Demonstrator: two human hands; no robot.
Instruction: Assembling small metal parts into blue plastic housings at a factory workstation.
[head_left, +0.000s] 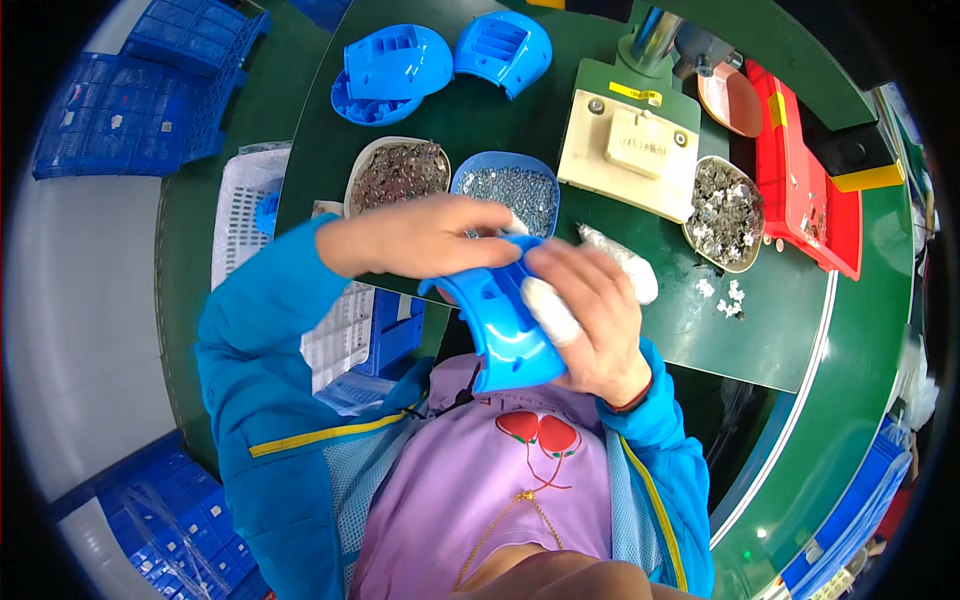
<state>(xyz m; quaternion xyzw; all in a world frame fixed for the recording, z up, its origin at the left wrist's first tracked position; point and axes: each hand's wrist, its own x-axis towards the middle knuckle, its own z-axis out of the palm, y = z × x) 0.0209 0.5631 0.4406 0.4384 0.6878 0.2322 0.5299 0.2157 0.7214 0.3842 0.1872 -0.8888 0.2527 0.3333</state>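
Note:
Close in front of my chest I hold a curved, glossy blue plastic shell with slots and small holes, tilted above the near table edge. My right hand is wrapped round its right side, the thumb covered in white wrapping. From the left, my left hand reaches over the shell's upper end with bent fingers, and a white-covered fingertip shows there. Any small part between these fingers is hidden. Just beyond the hands is a blue bowl of small shiny metal pieces, beside a pale bowl of dark brownish small parts.
Similar blue shells lie at the far left of the green table. A press-like machine with a cream fixture plate stands at the far right. Near it are a bowl of mixed bits, red bins and a white bundle.

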